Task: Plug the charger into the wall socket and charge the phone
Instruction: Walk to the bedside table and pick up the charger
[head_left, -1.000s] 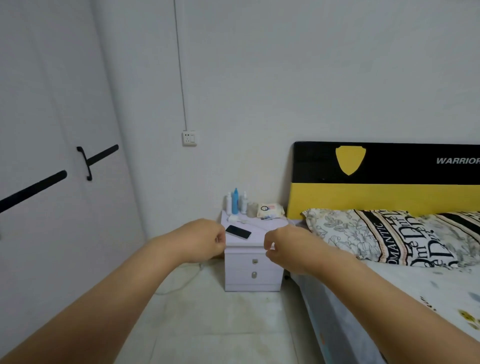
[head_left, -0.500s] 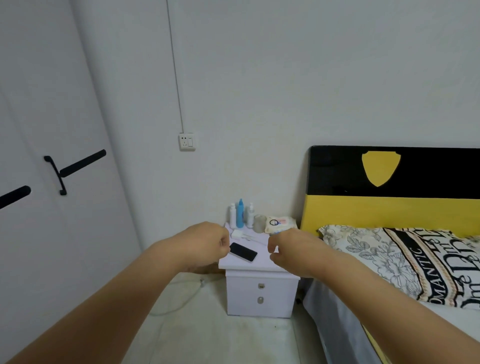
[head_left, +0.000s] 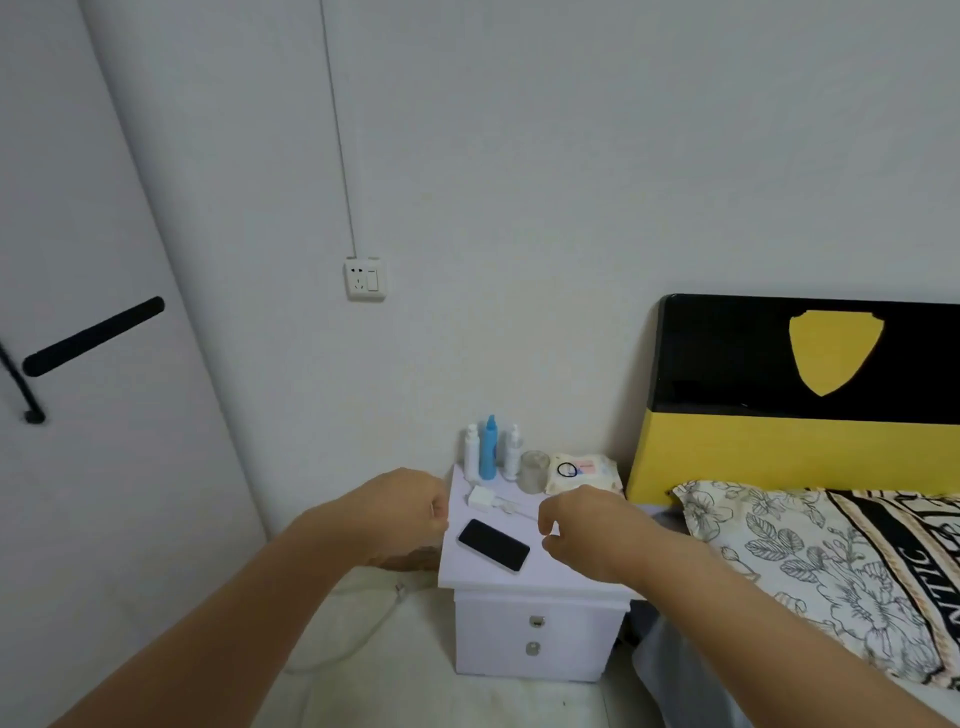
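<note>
Nothing done yet. Your left hand (head_left: 400, 512) and right hand (head_left: 587, 530) hover loosely curled, empty. The charger (head_left: 480, 499) lies on the tabletop (head_left: 571, 577) at 12 o'clock of the phone (head_left: 493, 544), unplugged. The wall socket (head_left: 365, 279) sits up at 11 o'clock, empty. Everything's left.

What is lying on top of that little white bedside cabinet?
On the bedside cabinet: a black phone, white charger with cable, three bottles, a clear jar and a wipes pack. The right hand hides its right part.
</note>
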